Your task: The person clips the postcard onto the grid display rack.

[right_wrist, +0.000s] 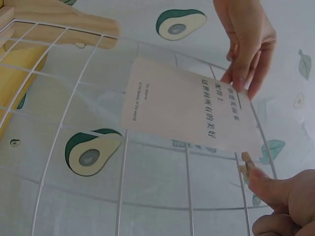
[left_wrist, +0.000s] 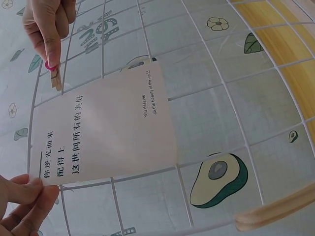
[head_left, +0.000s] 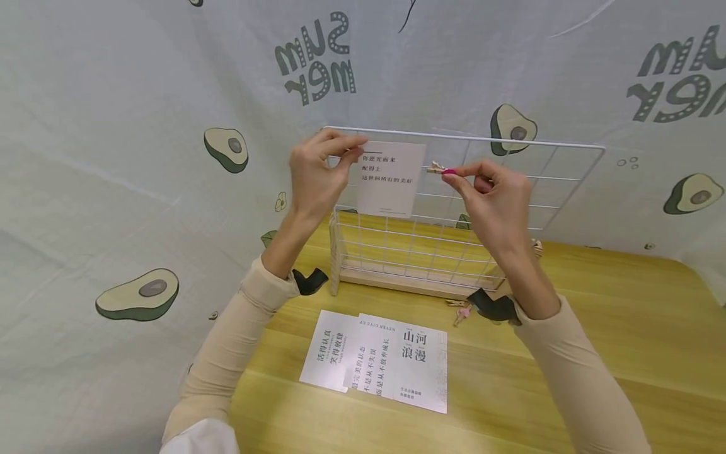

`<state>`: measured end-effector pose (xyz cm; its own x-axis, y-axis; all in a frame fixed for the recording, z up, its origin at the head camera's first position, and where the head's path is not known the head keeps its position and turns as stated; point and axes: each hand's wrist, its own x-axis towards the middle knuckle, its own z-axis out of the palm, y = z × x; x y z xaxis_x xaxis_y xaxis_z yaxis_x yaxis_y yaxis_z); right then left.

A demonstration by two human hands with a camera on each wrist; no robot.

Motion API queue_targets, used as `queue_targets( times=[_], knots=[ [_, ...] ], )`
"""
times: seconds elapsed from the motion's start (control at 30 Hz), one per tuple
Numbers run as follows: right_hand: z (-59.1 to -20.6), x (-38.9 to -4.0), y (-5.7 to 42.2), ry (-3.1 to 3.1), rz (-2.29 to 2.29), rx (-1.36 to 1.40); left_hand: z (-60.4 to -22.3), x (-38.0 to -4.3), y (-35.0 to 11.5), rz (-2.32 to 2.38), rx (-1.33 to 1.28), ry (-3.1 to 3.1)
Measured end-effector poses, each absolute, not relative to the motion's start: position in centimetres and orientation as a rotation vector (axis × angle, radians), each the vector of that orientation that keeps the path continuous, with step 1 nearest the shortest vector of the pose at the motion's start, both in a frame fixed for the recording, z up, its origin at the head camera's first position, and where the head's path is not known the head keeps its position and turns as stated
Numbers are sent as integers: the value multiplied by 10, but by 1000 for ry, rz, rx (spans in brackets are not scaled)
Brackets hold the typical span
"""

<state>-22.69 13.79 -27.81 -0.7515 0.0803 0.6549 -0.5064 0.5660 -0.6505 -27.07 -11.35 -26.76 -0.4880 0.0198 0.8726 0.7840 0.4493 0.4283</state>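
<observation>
My left hand (head_left: 320,167) pinches the upper left corner of a pale printed card (head_left: 391,189) and holds it upright against the white wire grid (head_left: 499,174). Thumb and fingertips of my right hand (head_left: 496,195) pinch a small wooden clothespin (head_left: 435,169) with a pink piece at the fingertips. In the head view the clothespin points at the card's right edge, near its upper part. From the left wrist, the clothespin (left_wrist: 56,78) appears right at the card's edge (left_wrist: 98,132). The right wrist view shows the clothespin (right_wrist: 247,160) close to the card's corner.
The grid stands in a wooden base (head_left: 397,282) on a yellow wood-grain table (head_left: 595,328). Several printed cards (head_left: 420,366) lie overlapping in front of it. Another clothespin (head_left: 455,303) and a pink-ended one (head_left: 462,314) lie by the base. A curtain with avocado prints (head_left: 170,189) hangs behind.
</observation>
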Motion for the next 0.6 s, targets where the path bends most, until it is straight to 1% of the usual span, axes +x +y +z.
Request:
queue_targets(
  times=[0.23, 0.6],
  knots=[
    [-274, -230, 134, -2202, 1165, 291, -268, -271, -110, -1081, -671, -1854],
    [-270, -236, 130, -2226, 1179, 304, -266, -272, -109, -1045, -675, -1882]
  ],
)
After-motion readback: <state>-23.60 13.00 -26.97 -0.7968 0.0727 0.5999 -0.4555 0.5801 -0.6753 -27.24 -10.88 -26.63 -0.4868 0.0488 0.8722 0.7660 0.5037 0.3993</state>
